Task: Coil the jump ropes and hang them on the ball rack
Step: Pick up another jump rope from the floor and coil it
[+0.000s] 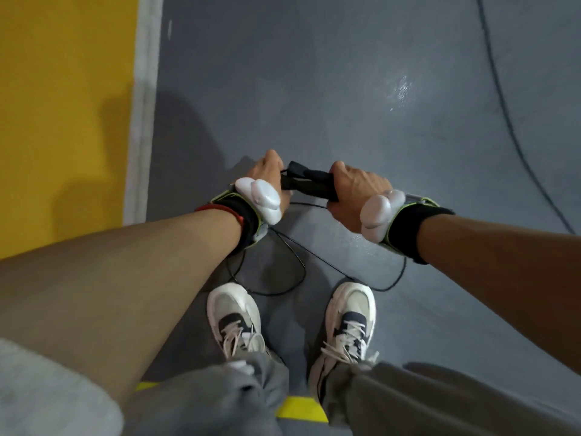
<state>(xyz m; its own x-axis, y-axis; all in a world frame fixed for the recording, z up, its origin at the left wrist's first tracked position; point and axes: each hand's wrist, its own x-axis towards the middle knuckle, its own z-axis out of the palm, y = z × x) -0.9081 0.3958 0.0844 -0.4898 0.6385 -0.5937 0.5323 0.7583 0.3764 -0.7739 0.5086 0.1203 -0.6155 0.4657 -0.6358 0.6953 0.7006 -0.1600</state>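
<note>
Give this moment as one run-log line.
left hand, right hand: grip black jump-rope handles | thin black cord: loose loops near white shoes

Grey floor [345, 73], yellow-edged, bears white shoes [234, 316] and a thin black rope [503, 105].

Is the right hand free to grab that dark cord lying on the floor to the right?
Probably not yet: the right hand grips the black handles with the left hand, and the cord lies farther off, though nothing blocks the path.

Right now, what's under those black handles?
Thin black rope loops over the grey floor, ahead of two white shoes. The left hand and right hand cover the ends of the handles; the left wristband hides some rope.
</note>
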